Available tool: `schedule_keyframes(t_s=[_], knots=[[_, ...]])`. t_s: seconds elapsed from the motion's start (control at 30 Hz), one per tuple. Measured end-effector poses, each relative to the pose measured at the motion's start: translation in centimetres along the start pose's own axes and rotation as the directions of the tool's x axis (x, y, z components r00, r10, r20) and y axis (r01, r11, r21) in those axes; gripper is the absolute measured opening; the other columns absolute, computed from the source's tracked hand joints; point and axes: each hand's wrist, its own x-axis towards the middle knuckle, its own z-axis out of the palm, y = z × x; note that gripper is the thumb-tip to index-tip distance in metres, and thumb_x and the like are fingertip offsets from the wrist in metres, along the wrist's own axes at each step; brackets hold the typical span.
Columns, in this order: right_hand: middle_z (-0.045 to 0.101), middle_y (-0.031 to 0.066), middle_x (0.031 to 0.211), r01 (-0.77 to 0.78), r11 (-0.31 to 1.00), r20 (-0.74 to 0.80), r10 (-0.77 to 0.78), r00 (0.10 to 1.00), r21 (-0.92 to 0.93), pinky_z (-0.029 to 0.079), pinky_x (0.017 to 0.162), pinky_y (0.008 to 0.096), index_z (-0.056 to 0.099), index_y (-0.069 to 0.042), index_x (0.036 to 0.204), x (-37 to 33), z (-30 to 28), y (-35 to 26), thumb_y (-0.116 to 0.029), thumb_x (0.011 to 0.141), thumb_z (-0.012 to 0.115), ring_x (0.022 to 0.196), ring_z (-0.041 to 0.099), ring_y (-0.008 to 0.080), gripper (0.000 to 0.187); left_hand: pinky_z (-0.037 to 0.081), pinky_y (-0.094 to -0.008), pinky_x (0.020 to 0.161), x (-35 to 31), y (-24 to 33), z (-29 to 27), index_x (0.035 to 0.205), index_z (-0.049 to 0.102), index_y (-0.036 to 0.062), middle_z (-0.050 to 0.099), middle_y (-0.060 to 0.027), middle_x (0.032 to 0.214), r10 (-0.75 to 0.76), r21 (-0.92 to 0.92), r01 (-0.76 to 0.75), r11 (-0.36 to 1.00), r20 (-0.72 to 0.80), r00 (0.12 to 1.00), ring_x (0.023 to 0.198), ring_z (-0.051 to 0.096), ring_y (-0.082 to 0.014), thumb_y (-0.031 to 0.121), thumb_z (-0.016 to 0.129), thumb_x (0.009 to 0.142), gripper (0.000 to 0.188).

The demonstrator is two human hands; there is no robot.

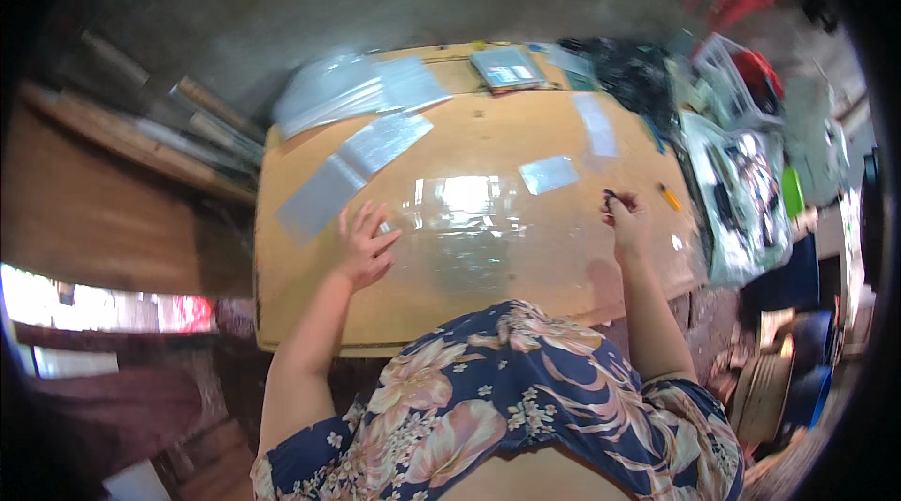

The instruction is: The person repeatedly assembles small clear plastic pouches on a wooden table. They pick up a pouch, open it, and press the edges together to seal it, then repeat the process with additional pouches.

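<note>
My left hand (366,248) is over the left half of the wooden table (310,299), its fingers spread with nothing visible gripped. It is beside the left edge of a clear, shiny plastic sheet (469,248) lying flat. A long strip of translucent plastic (361,168) slants just beyond that hand. On the right, the fingers of my right hand (629,222) are closed around a small dark object (610,197), too small to name. Between the hands and farther off lies a small rectangular plastic piece (549,174). A yellow-orange pen-like tool (669,197) rests right of my right hand.
Stacked clear plastic sheets (328,93) and a flat packet (508,68) line the far edge. A narrow plastic strip (594,124) and a black plastic bag (633,74) are at far right. Beyond the right edge are a plastic-lined tray (706,257) and a white basket (727,74).
</note>
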Motion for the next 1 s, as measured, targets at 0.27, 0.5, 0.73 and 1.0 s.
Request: schedule_keyframes(t_s=[0.27,0.5,0.73,1.0], knots=[[0.062,0.0064,0.078,-0.051,0.876,-0.656,-0.320,0.684,-0.480,0.048,0.061,0.0286,0.060,-0.003,0.094,-1.0,-24.5,3.7,-0.009,0.081,0.063,0.068,0.060,0.0154,0.014,0.014,-0.0629,0.106,0.4,3.0,-0.8,0.120,0.055,0.0114,0.035,-0.0183,0.143,0.018,0.060,-0.019,0.998,0.013,1.000,0.134,0.028,-0.0399,0.025,0.060,0.069,0.053],[0.063,0.0135,0.083,-0.221,0.607,-0.606,-0.553,0.571,-0.763,0.049,0.070,0.0397,0.062,-0.005,0.086,1.5,-32.2,9.1,-0.008,0.075,0.062,0.077,0.062,0.0320,0.012,0.021,-0.0594,0.105,-0.1,11.7,1.8,0.122,0.055,0.0103,0.038,-0.0178,0.141,0.179,-0.110,-0.156,0.982,0.243,0.953,0.132,0.031,-0.0395,0.029,0.064,0.071,0.055],[0.061,0.0127,0.088,-0.103,0.329,-0.293,-0.602,0.743,-0.939,0.047,0.079,0.0419,0.062,-0.006,0.084,5.1,-32.2,11.4,-0.008,0.078,0.058,0.089,0.057,0.0343,0.008,0.031,-0.0516,0.100,0.4,14.9,2.9,0.103,0.067,0.0106,0.054,-0.0135,0.127,-0.016,-0.233,0.043,0.971,0.119,0.993,0.123,0.044,-0.0361,0.022,0.066,0.075,0.030],[0.061,0.0124,0.093,0.086,0.293,-0.137,-0.663,0.736,-0.952,0.046,0.082,0.0407,0.064,-0.005,0.094,3.4,-29.7,9.0,-0.008,0.074,0.065,0.092,0.057,0.0323,0.020,0.044,-0.0428,0.082,1.1,15.8,5.7,0.083,0.061,0.0088,0.062,-0.0081,0.095,-0.185,-0.233,0.140,0.962,-0.183,0.966,0.096,0.056,-0.0318,0.009,0.065,0.075,0.009]])
